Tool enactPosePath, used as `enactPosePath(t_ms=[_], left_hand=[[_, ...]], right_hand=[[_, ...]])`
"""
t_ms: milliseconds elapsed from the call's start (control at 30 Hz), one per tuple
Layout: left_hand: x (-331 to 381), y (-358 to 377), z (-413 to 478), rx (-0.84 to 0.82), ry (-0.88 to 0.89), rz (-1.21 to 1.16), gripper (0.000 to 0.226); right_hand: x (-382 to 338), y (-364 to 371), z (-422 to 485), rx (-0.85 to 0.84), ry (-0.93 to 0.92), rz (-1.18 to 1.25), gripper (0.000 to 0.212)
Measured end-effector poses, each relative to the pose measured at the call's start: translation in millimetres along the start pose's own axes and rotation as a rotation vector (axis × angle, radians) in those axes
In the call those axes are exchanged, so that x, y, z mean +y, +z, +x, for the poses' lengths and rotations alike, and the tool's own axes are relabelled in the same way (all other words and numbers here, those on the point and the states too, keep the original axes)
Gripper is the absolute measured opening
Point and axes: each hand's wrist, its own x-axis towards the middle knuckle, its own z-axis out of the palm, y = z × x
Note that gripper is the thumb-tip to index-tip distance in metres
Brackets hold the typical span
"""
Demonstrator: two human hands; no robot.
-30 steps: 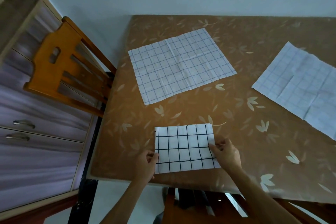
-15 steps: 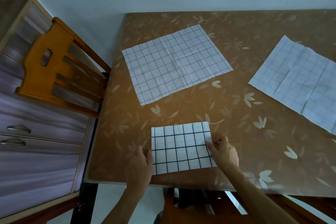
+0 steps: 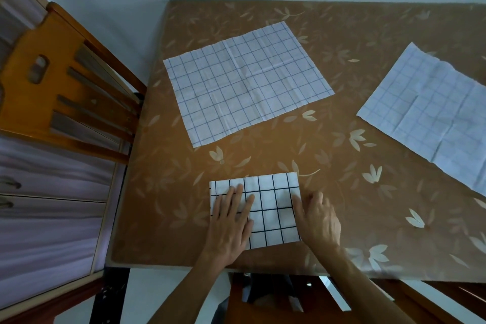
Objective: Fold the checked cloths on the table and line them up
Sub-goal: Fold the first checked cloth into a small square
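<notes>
The folded black-checked cloth (image 3: 268, 208) lay at six o'clock on the tabletop (image 3: 368, 218). The left hand (image 3: 231, 223) pressed it flat, grip apart; the right hand (image 3: 319, 221), loosely spread, steadied its edge. Smoothing outward with even pressure would likely sharpen the crease.

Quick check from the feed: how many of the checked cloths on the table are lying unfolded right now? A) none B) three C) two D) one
C: two pale checked cloths lie spread flat, one at the middle of the table and one at the right edge, while the left hand and right hand press on the one folded cloth.
</notes>
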Motion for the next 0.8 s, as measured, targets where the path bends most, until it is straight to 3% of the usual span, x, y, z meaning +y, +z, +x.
enactPosePath(t_ms=[100,200,400,800], left_hand=[[1.2,1.1,0.3,-0.011,-0.018,-0.013,0.061],[1.0,0.6,1.5,-0.046,-0.022,-0.007,0.063],[-2.1,3.7,2.3,-0.040,-0.016,-0.033,0.067],[-46.1,-12.7,-20.2,-0.114,-0.085,0.008,0.077]], right_hand=[[-21.8,10.4,-8.1,0.188,-0.317,-0.054,0.039],[-50.0,37.9,-16.1,0.037,-0.574,-0.053,0.050],[-36.3,75.5,-5.4,-0.110,-0.799,-0.158,0.061],[9.7,41.5,13.6,-0.059,-0.619,-0.320,0.068]])
